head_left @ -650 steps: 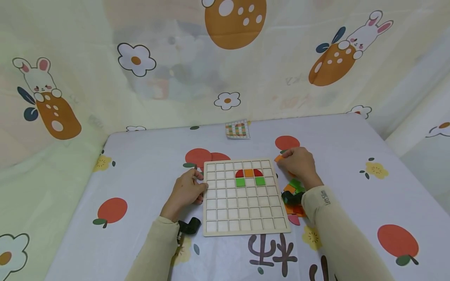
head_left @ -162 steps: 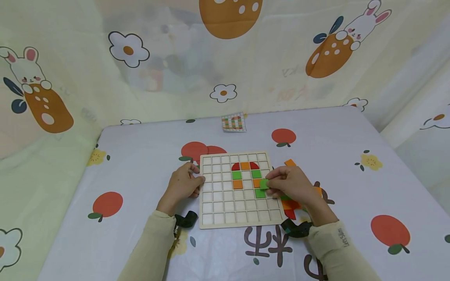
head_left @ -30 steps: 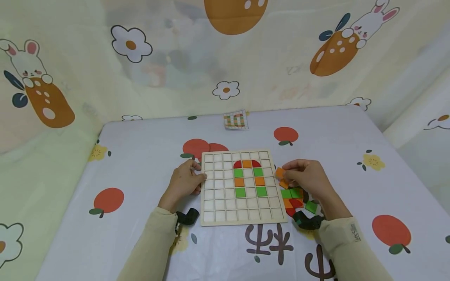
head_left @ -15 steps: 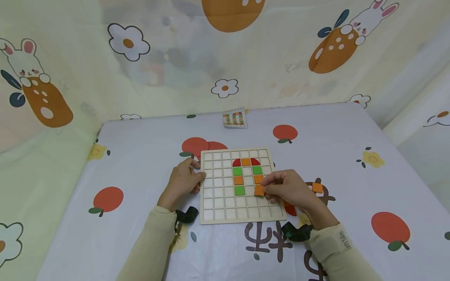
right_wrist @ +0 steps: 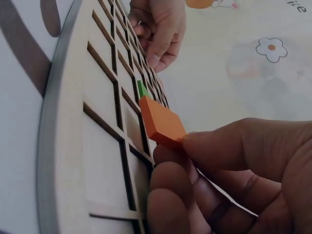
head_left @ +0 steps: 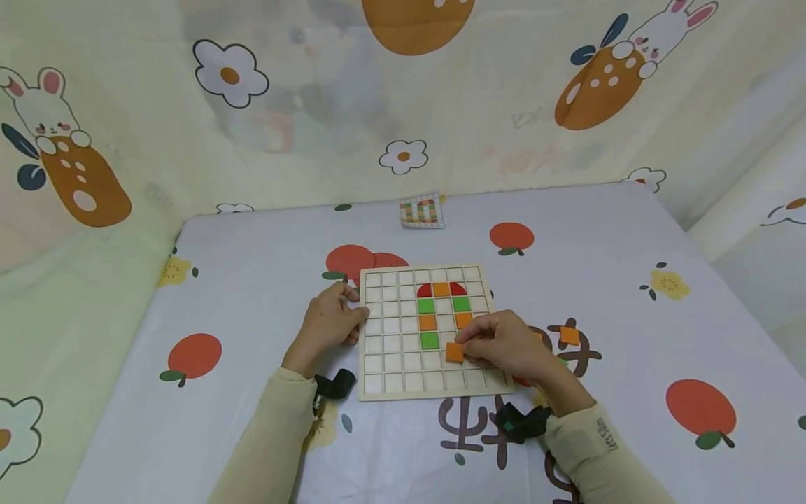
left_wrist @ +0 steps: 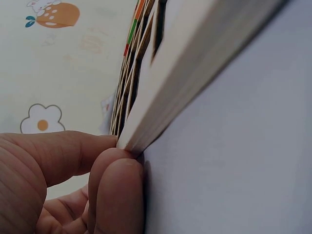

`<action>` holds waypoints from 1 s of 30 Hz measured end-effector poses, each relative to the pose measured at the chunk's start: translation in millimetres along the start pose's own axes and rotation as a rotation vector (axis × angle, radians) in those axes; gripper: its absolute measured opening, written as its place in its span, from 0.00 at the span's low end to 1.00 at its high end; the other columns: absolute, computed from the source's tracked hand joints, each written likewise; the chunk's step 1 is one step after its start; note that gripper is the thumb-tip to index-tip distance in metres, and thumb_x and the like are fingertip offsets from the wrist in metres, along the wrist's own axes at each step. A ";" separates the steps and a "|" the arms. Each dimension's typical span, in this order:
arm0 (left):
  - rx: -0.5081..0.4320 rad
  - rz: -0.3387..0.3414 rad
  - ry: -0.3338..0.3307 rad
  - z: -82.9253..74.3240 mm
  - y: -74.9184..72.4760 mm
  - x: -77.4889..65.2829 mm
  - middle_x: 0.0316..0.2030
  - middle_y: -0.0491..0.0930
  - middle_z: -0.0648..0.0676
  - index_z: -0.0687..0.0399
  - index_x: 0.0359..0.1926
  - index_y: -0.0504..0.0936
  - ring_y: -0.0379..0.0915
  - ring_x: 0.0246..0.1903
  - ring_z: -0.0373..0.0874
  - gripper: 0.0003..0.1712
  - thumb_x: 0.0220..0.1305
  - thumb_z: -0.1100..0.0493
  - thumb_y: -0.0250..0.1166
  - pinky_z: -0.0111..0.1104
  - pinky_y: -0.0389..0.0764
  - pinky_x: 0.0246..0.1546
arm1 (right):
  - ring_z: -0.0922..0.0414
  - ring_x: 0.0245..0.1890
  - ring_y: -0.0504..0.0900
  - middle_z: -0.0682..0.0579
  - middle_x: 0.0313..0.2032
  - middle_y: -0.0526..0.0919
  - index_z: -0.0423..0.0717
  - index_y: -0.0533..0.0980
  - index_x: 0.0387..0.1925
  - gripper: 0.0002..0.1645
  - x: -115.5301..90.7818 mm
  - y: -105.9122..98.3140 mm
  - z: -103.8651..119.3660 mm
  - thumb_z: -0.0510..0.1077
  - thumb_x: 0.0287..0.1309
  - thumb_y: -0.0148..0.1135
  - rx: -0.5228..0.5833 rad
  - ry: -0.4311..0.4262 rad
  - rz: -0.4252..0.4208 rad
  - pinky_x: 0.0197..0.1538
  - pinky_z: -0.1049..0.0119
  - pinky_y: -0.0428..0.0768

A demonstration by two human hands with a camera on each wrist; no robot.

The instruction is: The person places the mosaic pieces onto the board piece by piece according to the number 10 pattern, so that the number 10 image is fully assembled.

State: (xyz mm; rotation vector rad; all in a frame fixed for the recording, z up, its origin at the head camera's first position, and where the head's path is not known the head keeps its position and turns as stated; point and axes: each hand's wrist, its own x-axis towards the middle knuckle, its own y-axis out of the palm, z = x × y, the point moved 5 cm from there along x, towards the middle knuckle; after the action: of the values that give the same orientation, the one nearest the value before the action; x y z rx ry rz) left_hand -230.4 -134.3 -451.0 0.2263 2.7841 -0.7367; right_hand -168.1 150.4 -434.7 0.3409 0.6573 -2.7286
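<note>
A wooden grid board (head_left: 392, 364) lies on the table with red quarter-round, orange and green tiles set in its upper right cells. At its left edge, my left hand (head_left: 329, 322) holds the rim between thumb and fingers, seen close in the left wrist view. My right hand (head_left: 506, 344) pinches an orange square tile (head_left: 454, 352) by one edge, over the lower middle-right of the board. In the right wrist view the tile (right_wrist: 163, 122) is tilted above the cells, with part of a green tile (right_wrist: 143, 89) behind it. The right hand hides some of the right-side cells.
Right of the board lie loose tiles, mostly hidden by the right hand; one orange tile (head_left: 569, 337) shows apart from them. A small card (head_left: 422, 211) with a coloured grid pattern lies at the back of the patterned tablecloth (head_left: 264, 294).
Over the last second my right hand has brought an orange tile from beside the board to over its cells, then slightly left and nearer. The left hand stays at the edge.
</note>
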 end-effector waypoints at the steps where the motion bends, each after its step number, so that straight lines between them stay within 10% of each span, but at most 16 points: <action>1: 0.001 -0.001 0.002 -0.1 -0.1 0.1 0.24 0.79 0.57 0.59 0.49 0.77 0.78 0.16 0.42 0.14 0.68 0.61 0.70 0.31 0.84 0.20 | 0.53 0.34 0.79 0.48 0.38 0.87 0.41 0.87 0.41 0.06 0.0 0.2 0.5 0.38 0.64 0.69 -0.008 -0.006 0.000 0.32 0.69 0.80; 30: -0.008 0.008 0.000 -1.7 -0.3 -1.0 0.24 0.79 0.57 0.59 0.50 0.77 0.78 0.16 0.42 0.14 0.68 0.61 0.70 0.32 0.85 0.20 | 0.53 0.35 0.79 0.48 0.41 0.88 0.44 0.88 0.38 0.05 -1.7 5.1 3.2 0.38 0.62 0.69 -0.046 -0.050 0.022 0.30 0.69 0.76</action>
State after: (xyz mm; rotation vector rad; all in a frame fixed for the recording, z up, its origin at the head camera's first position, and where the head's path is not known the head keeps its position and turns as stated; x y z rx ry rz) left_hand -229.8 -133.8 -449.1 0.2354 2.7841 -0.7236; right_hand -165.2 145.0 -433.4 0.2668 0.6973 -2.6878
